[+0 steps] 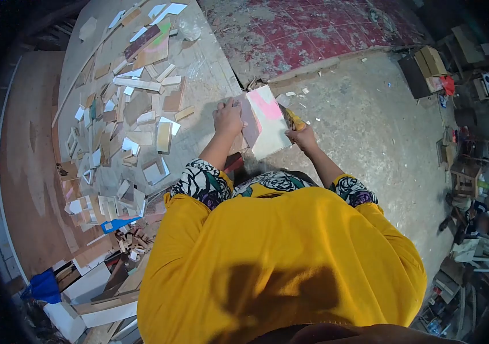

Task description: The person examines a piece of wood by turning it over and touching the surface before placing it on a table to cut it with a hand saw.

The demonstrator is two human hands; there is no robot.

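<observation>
A cream-white board [271, 133] with a pink patch juts over the table's right edge, beside a brownish-mauve strip [251, 127]. My left hand [229, 118] holds this wood down from the left, fingers bent and thumb on the mauve part. At the board's right edge, my right hand [302, 138] is closed round a yellow-handled saw [295, 121]. Its dark blade lies against the board's edge and is partly hidden.
Wood offcuts [137, 84] lie scattered over the large table [210, 69] on the left. A blue hand tool [119, 224] lies near a scrap pile. Cardboard boxes [428, 63] stand on the floor at right. A person [476, 221] sits far right.
</observation>
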